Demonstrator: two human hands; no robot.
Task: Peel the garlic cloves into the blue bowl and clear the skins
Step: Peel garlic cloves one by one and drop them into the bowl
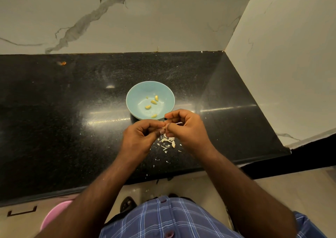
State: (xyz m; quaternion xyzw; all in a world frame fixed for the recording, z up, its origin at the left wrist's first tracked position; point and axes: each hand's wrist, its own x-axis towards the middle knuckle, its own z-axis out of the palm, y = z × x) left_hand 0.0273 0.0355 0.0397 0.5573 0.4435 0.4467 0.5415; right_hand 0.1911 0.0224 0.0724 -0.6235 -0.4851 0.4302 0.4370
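Black counter (54,119); veined marble walls (145,15)

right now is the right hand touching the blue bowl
Cannot tell. In the head view the right hand overlaps the near rim of the blue bowl, but it may simply be held above it.

Black speckled countertop (54,128) bears a blue bowl (134,94) and garlic skins (168,142).

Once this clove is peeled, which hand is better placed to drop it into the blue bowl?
Probably the right hand: it is nearest the blue bowl, almost at its near rim. The left hand sits farther back. Both pinch the clove.
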